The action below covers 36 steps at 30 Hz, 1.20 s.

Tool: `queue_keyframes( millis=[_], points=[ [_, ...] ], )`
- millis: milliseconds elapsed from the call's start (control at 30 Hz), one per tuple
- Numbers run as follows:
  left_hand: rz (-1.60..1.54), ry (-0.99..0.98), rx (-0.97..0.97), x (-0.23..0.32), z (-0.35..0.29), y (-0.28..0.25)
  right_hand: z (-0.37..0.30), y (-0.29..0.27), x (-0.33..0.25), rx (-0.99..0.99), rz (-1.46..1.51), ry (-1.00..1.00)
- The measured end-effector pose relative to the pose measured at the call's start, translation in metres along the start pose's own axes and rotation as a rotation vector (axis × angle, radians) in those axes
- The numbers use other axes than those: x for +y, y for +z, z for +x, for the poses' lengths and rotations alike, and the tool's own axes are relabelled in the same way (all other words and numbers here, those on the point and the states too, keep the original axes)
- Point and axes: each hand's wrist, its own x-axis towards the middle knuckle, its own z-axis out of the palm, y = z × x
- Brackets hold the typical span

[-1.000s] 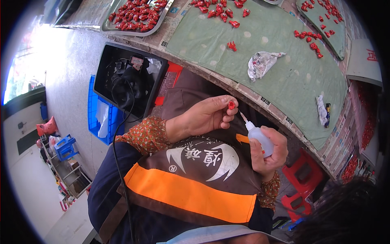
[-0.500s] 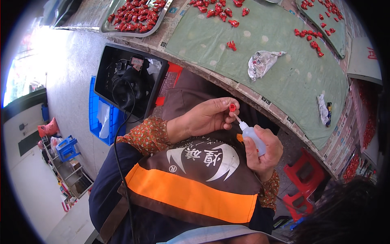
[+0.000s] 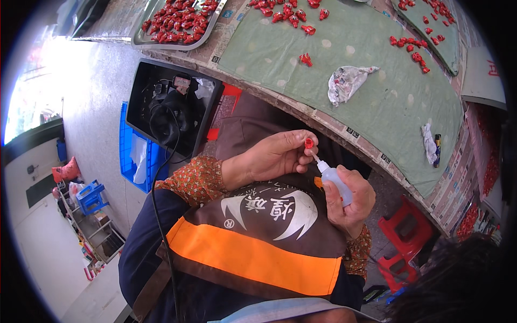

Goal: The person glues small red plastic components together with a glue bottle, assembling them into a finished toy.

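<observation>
Our right hand has moved left, gripping a translucent white plastic squeeze bottle; its nozzle is just beside the small glossy red piece our left hand pinches, near the patterned worktop. Oversqueezing might flood it; a loose pinch, drop it.

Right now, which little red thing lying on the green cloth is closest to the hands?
The single red piece left of the crumpled white scrap: it lies alone, nearer the left hand than the back bunch or the right-side group.
</observation>
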Motion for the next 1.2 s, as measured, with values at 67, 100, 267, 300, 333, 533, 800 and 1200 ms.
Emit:
queue_keyframes(
  millis=[67, 100, 267, 300, 333, 533, 800, 1200],
  points=[
    [-0.007, -0.002, -0.003, -0.0006, -0.0006, -0.0009, 0.0007, 0.0000, -0.0006, -0.006, -0.010, -0.009],
    [-0.014, -0.003, -0.006, -0.0008, -0.0009, -0.0011, 0.0012, -0.0002, -0.0018, -0.006, -0.011, -0.009],
    [0.000, -0.005, 0.011, -0.0013, -0.0008, -0.0007, 0.0007, -0.0008, -0.0006, -0.010, -0.015, 0.000],
    [-0.002, -0.007, 0.013, -0.0015, -0.0007, -0.0008, 0.0012, -0.0010, -0.0009, -0.009, -0.016, 0.001],
    [-0.002, -0.007, 0.013, -0.0016, -0.0008, -0.0011, 0.0021, -0.0011, -0.0012, -0.008, -0.023, -0.005],
    [0.020, -0.007, 0.021, -0.0024, -0.0017, -0.0020, 0.0014, -0.0003, -0.0016, -0.002, -0.031, 0.012],
    [0.021, -0.015, 0.044, -0.0020, -0.0031, 0.0000, -0.0008, 0.0027, 0.0018, 0.045, -0.053, -0.006],
    [0.054, 0.003, 0.083, -0.0023, -0.0049, -0.0005, -0.0068, 0.0019, 0.0009, 0.012, -0.124, 0.030]
  ],
)
